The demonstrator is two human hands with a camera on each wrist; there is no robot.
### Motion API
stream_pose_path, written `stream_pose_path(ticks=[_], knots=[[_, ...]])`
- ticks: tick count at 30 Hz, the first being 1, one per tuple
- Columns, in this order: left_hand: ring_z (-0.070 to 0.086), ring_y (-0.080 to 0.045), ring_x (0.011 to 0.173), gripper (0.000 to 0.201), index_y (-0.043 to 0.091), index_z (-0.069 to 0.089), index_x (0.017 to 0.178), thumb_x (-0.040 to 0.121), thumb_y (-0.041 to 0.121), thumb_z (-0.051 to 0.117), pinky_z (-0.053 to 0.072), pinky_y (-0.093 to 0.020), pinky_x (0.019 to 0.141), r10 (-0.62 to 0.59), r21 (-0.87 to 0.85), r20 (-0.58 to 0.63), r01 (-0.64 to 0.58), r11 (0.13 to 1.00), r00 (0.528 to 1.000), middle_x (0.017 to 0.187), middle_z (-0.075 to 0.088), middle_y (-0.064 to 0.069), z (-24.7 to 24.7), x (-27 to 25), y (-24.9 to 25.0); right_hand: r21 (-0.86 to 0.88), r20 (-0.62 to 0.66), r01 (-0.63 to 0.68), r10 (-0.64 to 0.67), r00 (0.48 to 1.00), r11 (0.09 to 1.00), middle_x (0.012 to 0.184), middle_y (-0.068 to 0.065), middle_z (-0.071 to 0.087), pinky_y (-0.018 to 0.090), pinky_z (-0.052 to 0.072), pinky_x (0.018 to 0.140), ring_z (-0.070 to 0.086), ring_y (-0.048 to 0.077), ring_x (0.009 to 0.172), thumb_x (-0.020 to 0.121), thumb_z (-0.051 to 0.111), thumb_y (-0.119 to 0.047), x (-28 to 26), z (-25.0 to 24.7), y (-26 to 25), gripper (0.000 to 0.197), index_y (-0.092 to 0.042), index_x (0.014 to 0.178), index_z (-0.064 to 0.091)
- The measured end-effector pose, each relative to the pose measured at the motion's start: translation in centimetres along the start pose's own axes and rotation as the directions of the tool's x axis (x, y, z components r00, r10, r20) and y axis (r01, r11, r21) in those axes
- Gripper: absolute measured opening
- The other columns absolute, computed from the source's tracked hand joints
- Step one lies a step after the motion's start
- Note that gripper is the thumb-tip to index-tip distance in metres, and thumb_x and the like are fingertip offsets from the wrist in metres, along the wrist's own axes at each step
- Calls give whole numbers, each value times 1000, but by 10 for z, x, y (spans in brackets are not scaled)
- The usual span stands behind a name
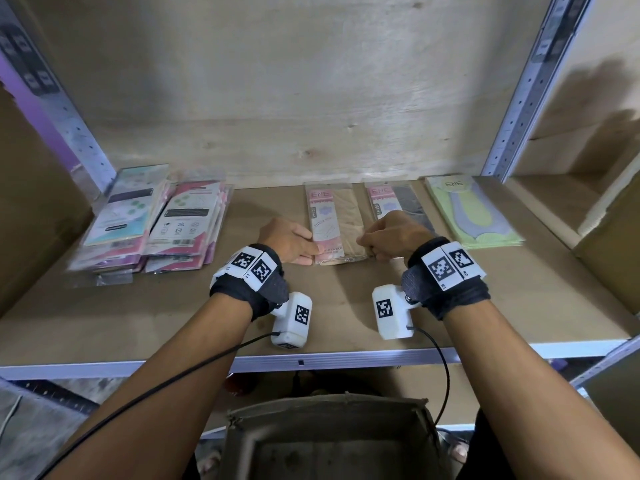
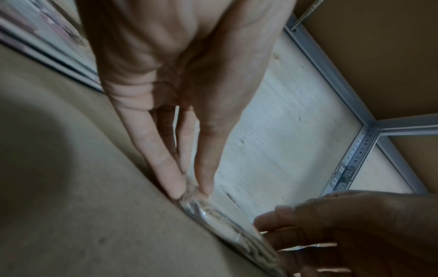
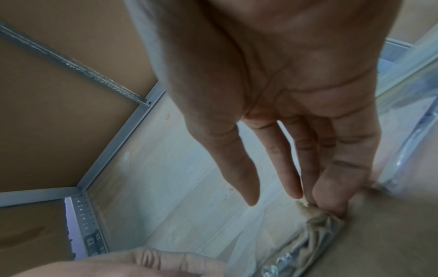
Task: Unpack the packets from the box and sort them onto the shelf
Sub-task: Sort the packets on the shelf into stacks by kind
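Your left hand [image 1: 289, 239] pinches the beige packet [image 1: 337, 226] at its nine o'clock corner, your right hand [image 1: 393, 235] at three o'clock. It lies mid-shelf [image 1: 173, 313]; square it parallel to the dark packet [image 1: 403, 206], then release both grips.

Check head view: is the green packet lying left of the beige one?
No, the green packet lies at the far right of the shelf, right of the beige packet.

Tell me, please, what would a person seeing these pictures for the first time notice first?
First, the two hands meeting at the middle of the shelf: the left hand and the right hand each pinch a near corner of a beige packet lying flat. Next, the leaning piles of pink packets at the left, and a green packet at the right.
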State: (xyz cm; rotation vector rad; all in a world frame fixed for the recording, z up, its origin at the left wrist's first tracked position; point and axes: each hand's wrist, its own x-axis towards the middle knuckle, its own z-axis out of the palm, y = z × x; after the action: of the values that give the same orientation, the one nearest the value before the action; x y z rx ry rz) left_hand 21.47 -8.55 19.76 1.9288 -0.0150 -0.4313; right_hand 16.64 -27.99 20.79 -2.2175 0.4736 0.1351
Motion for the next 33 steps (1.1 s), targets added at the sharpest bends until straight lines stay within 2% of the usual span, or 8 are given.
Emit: stream_pose_path(ticks=[10,14,18,21,23,28,31,33], knots=[[69,-16,83,49,7,63,117,75,19,85,60,-26,71,24,26,-50,-23,999,998,97,70,-10,-35,1,6,37,-136,100,-94,986,994,97,4,71,36,55,89,68,22,94,86,72,-27,-13,-4,1,27,-11,106,69],[64,-12,61,39,2,65,111,78,14,83,54,-21,53,69,-31,-148,-74,997,987,77,68,-6,-82,-6,0,174,-109,188,-170,979,967,91,5,73,24,47,61,67,17,72,87,71,-20,-25,4,-4,19,-13,105,69],[58,-22,79,14,10,65,86,84,16,77,52,-29,65,53,-26,-203,-59,998,978,77,62,-7,-123,-16,-11,244,-61,248,-240,969,937,78,6,71,16,45,50,62,15,58,89,66,-11,-37,30,-28,11,-9,98,71],[69,-25,78,14,6,71,91,81,12,80,63,-33,68,26,-91,-296,-55,994,955,91,72,-13,-145,-22,-16,311,-39,222,-221,975,924,70,6,68,21,45,45,58,14,50,88,64,-8,-37,57,-51,9,-7,94,71],[73,-32,90,18,5,73,94,79,10,81,61,-49,80,-13,-173,-332,-48,984,943,100,74,-19,-161,-28,-21,301,-28,205,-207,978,931,67,4,68,24,43,46,59,14,50,88,63,-10,-32,79,-71,9,-7,93,70],[70,-18,78,16,6,72,101,87,12,74,58,-19,56,26,-127,-438,-90,988,899,96,74,-14,-192,-34,-32,224,112,196,-225,968,955,70,5,65,20,45,43,61,17,54,93,55,-8,-15,126,-124,10,-4,97,63],[69,-20,75,17,5,72,102,87,12,73,58,-16,54,27,-131,-470,-100,986,882,91,73,-13,-206,-38,-38,290,221,94,-162,962,953,72,12,57,23,49,45,54,22,52,94,56,-5,-5,154,-151,4,-3,92,55],[69,-22,75,10,7,73,95,87,13,72,60,-22,63,28,-122,-477,-98,988,879,87,74,-12,-212,-40,-43,280,251,50,-123,960,959,80,17,60,38,58,64,58,26,59,92,65,-17,6,175,-167,19,0,93,57]])
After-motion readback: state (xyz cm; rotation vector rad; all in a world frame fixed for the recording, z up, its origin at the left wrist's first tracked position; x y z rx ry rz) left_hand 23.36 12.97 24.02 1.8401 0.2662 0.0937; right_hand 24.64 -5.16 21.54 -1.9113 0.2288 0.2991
